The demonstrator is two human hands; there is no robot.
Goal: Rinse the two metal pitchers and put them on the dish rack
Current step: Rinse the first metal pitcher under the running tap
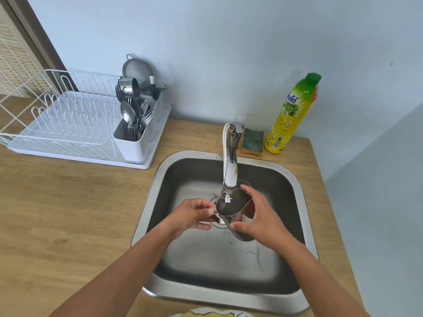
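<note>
A shiny metal pitcher (234,208) hangs over the steel sink (295,179), mouth up, right under the tap's spout (229,177). My left hand (194,216) pinches it at its left side, where the handle seems to be. My right hand (256,216) wraps the pitcher's right wall, thumb low, fingers over the rim. A second small metal pitcher (128,86) rests upside down on top of the cutlery in the white dish rack (75,124) at the left. Whether water runs from the tap I cannot tell.
The rack's cutlery holder (135,145) is full of spoons and forks; a strainer (137,69) leans on the wall behind it. A green sponge (253,141) and a yellow dish-soap bottle (290,115) stand behind the sink. Wooden counter (68,213) surrounds it.
</note>
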